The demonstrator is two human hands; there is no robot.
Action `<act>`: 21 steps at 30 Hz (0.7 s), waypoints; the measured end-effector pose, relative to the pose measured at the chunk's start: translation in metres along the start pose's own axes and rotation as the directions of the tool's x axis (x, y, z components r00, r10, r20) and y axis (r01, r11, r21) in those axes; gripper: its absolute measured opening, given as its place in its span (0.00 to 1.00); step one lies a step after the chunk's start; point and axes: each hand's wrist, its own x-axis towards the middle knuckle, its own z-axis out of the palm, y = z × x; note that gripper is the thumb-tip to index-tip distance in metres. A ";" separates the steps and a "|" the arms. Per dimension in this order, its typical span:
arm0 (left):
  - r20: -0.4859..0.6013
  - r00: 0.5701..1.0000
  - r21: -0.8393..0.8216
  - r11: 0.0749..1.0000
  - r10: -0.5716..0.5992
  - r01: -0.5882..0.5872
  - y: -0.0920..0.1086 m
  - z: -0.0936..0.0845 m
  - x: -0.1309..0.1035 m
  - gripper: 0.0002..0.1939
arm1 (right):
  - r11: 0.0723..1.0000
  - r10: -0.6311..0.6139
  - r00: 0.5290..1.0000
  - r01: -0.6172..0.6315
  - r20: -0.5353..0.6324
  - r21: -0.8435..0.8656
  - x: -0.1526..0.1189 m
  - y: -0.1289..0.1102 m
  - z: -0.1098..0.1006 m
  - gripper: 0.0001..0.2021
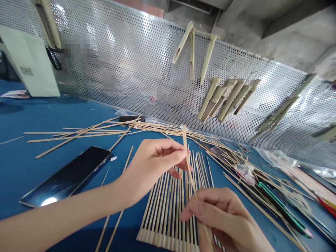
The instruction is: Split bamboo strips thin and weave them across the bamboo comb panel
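pinching a thin bamboo strip (189, 168) between them, both hands work over the blue counter (31, 119) in the head view. the left hand (152, 168) comes in from the left and grips the strip near its upper part, thumb and fingertips pressed together on it, while the right hand (223, 218) comes up from the lower edge of the picture and closes thumb and forefinger on the strip lower down. the strip's long axis runs steeply, from its free top end above the left fingers down and slightly rightward into the right hand, so it stands tilted above the counter rather than lying on it. directly beneath both hands lies a mat of strips (168, 217), laid side by side with narrow gaps, their long axes running away from the person, roughly in line with the held strip. the right hand is nearer the mat's near edge; the left hand hovers over its far half. a dark phone (68, 175) lies flat to the left, well apart from the mat. loose strips (86, 133) are scattered further back, and more lie in a tangle to the right beside a green-handled tool (278, 204). behind the counter a perforated metal screen (126, 66) carries hanging bamboo pieces (228, 98).
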 end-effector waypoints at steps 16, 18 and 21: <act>0.143 0.985 -0.089 0.990 -0.093 0.106 0.005 0.000 0.003 0.05 | 0.993 -0.021 0.999 0.015 0.049 0.114 0.002 -0.003 -0.003 0.12; 0.151 0.982 -0.071 0.989 -0.114 0.126 0.005 -0.001 0.003 0.05 | 0.984 -0.032 0.998 0.023 0.051 0.175 0.000 -0.006 -0.003 0.11; 0.155 0.980 -0.045 0.990 -0.122 0.130 0.002 0.000 0.002 0.02 | 0.968 -0.053 0.998 0.043 0.034 0.246 -0.002 -0.010 -0.001 0.12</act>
